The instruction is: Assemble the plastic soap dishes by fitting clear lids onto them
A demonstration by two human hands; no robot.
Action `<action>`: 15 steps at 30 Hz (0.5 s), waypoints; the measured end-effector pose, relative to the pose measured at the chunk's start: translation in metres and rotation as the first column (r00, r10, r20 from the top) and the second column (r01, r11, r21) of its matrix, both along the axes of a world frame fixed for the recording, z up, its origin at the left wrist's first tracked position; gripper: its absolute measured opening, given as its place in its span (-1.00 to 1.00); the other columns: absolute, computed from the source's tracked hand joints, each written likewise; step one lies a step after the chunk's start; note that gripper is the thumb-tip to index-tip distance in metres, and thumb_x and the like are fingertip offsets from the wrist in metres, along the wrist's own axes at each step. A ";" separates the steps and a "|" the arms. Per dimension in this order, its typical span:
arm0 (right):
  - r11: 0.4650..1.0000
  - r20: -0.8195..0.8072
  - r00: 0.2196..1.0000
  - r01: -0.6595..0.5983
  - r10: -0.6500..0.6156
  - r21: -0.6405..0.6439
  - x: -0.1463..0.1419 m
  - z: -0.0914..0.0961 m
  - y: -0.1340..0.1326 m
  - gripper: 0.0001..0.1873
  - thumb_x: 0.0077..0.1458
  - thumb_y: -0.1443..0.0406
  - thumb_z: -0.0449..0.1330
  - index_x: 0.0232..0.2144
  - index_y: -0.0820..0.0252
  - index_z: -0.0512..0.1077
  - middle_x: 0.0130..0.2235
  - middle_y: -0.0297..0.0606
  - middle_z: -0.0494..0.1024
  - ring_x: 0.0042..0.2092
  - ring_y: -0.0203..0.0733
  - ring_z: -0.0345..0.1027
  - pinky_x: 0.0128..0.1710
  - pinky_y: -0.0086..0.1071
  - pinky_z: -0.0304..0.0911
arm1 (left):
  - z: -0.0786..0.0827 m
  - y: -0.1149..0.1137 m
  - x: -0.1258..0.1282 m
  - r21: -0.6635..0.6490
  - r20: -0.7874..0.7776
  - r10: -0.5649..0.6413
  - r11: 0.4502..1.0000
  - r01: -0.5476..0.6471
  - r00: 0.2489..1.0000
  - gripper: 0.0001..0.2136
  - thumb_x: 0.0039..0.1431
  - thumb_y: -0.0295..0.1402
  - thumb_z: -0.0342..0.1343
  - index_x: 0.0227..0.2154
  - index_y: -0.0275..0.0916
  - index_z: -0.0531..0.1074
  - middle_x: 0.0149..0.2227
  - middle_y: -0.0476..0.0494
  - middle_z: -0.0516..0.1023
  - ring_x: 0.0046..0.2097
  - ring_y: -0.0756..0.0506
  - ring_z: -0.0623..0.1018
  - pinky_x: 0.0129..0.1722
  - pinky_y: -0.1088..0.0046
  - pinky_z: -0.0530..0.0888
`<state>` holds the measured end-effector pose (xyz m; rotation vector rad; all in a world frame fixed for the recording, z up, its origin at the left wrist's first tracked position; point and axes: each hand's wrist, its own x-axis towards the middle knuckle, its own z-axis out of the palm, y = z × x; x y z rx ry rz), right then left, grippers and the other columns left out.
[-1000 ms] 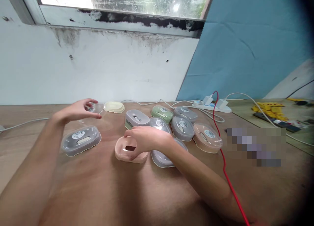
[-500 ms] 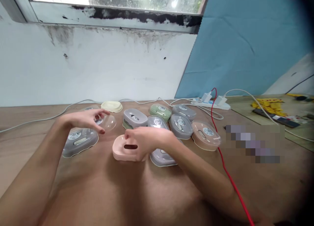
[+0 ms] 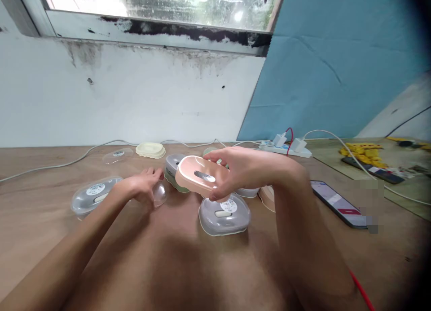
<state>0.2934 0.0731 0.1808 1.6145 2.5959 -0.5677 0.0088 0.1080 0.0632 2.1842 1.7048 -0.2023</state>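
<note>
My right hand (image 3: 239,169) grips a pink oval soap dish (image 3: 188,169) by its right end, raised above the tabletop. A long slot shows in the dish's middle. My left hand (image 3: 143,187) curls its fingers around a clear plastic lid (image 3: 160,194) on the table. Part of that lid is hidden behind the hand. A grey soap dish with a clear lid (image 3: 224,216) lies just below the pink one, and a grey-green stack (image 3: 173,167) stands behind it. Beside my left wrist rests another lidded grey dish (image 3: 90,196).
Toward the wall are a loose clear lid (image 3: 117,155) and stacked cream pieces (image 3: 150,150). At right lie a phone (image 3: 338,205), a power strip (image 3: 286,148) with cables and yellow items (image 3: 365,153). My right arm partly covers more dishes and a red cable (image 3: 362,288).
My right hand has lifted the pink dish up and right, tilting it. My left hand has moved right and down onto the clear lid. The view has shifted slightly.
</note>
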 end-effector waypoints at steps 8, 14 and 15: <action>0.997 -0.054 0.996 0.072 -0.073 -0.023 0.012 0.016 -0.010 -0.30 -0.23 0.01 0.47 0.01 -0.01 0.52 -0.22 -0.30 0.60 -0.28 -0.07 0.48 -0.46 -0.34 0.18 | -0.016 0.032 -0.035 0.026 0.028 0.074 0.997 -0.075 0.997 -0.15 -0.35 -0.36 0.37 0.16 -0.19 0.29 0.15 -0.33 0.50 0.01 -0.38 0.59 -0.22 0.28 0.54; 0.995 -0.089 0.991 0.099 -0.099 -0.006 0.019 0.015 -0.007 -0.35 -0.25 -0.02 0.48 -0.06 0.00 0.53 -0.19 -0.29 0.59 -0.26 -0.10 0.46 -0.46 -0.35 0.17 | 0.009 0.105 -0.044 0.213 -0.045 0.062 0.976 -0.051 0.997 -0.25 0.17 -0.14 0.34 0.37 -0.15 0.20 0.29 -0.31 0.44 0.20 -0.30 0.53 0.07 0.26 0.52; 0.995 -0.088 0.991 0.098 -0.098 -0.013 0.019 0.013 -0.005 -0.38 -0.26 -0.01 0.48 -0.10 0.01 0.53 -0.20 -0.30 0.59 -0.27 -0.12 0.46 -0.47 -0.36 0.16 | 0.010 0.119 -0.040 0.254 -0.063 0.086 0.965 -0.068 0.994 -0.39 0.27 -0.17 0.29 0.31 -0.19 0.29 0.28 -0.32 0.43 0.21 -0.31 0.51 0.12 0.20 0.51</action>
